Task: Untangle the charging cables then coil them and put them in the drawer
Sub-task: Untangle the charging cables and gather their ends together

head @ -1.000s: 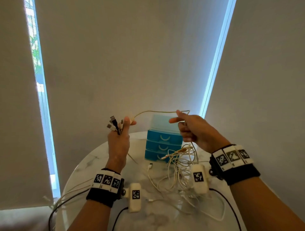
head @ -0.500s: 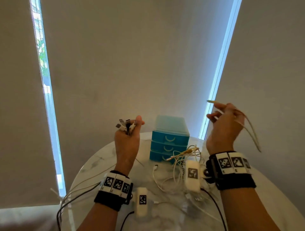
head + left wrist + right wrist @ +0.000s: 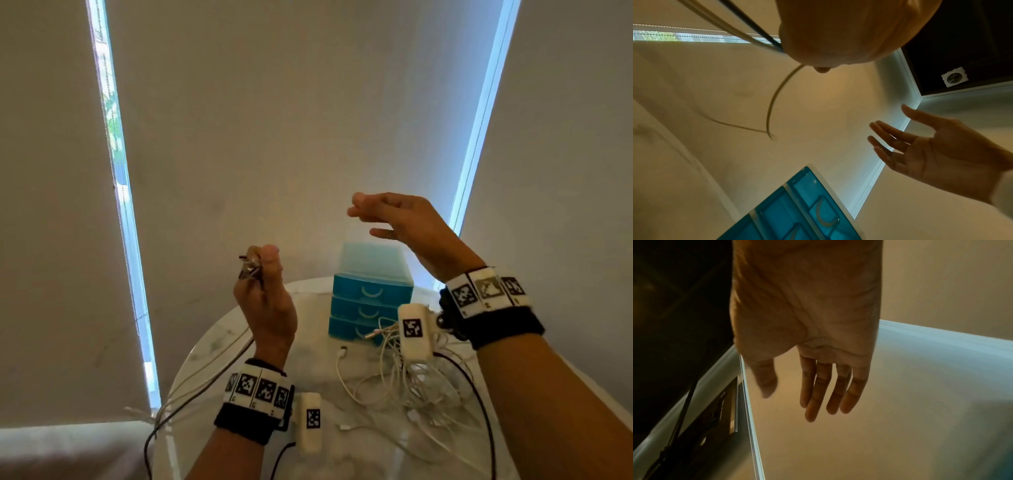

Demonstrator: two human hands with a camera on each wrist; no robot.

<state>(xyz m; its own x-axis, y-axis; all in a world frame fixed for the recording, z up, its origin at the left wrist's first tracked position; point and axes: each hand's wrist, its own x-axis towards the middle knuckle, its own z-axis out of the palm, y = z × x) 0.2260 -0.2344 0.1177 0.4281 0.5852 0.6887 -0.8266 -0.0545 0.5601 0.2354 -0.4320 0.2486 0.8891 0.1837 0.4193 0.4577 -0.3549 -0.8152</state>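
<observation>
The round white marble-look tabletop (image 3: 219,342) is showing a glossy finish. The small blue translucent plastic drawer unit (image 3: 371,301) is looking smooth, and the tangled white rubbery cables (image 3: 394,387) matt.

Hidden or unclear, as I hold things:
- Cable plugs (image 3: 251,265) pinched in my left hand (image 3: 265,308): blurred, types unreadable.
- Loose cable (image 3: 774,104), left wrist view: motion-smeared, its end indistinct.
- Tangle (image 3: 404,383) near the table's (image 3: 219,346) right edge: partly behind my right wrist camera (image 3: 414,330); strands uncountable.
- Drawer unit (image 3: 797,209): cut off by the picture's bottom edge.
</observation>
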